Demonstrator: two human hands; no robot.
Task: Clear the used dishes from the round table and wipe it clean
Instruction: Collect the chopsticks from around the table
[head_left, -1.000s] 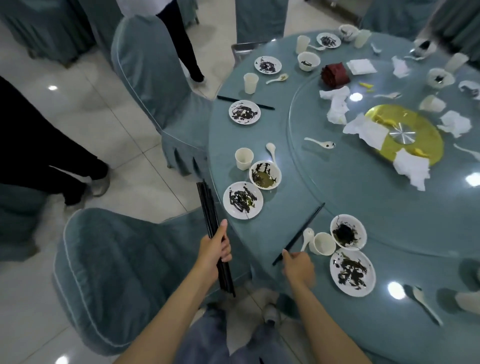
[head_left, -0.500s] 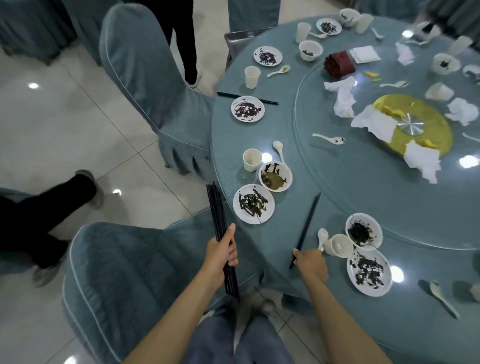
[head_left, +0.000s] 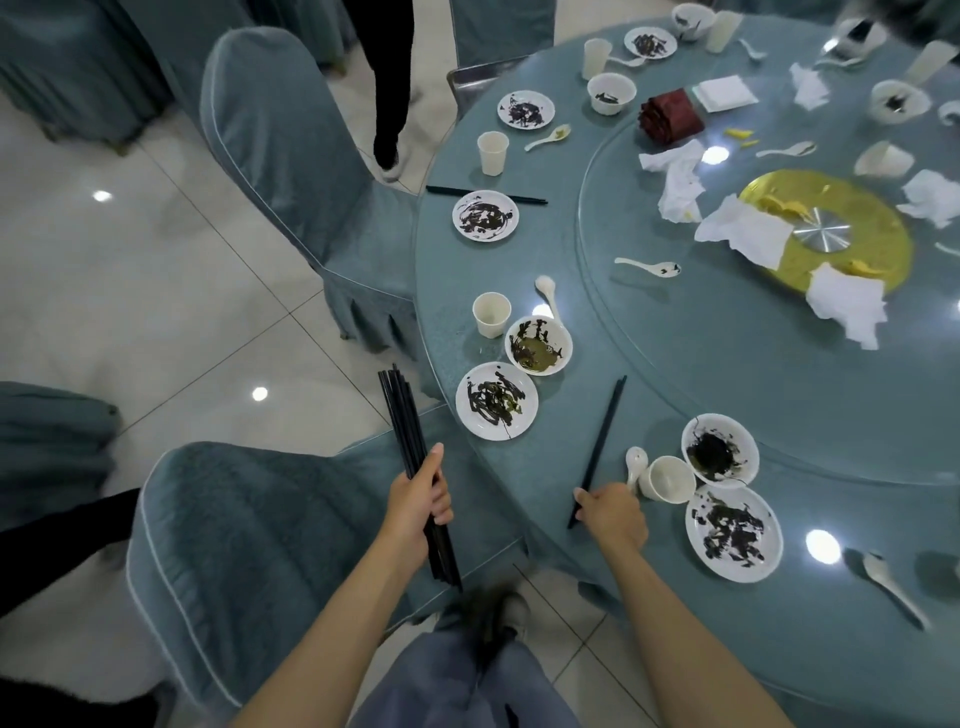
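At the near edge of the round table (head_left: 561, 519), the right hand (head_left: 613, 512) pinches a black chopstick pair (head_left: 600, 447) lying there, while the left hand (head_left: 418, 499) grips a chopstick bundle (head_left: 402, 415) over the chair (head_left: 249, 535).

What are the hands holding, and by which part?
Left hand grips a bundle of black chopsticks around its middle; right hand pinches a chopstick pair close to its near end.
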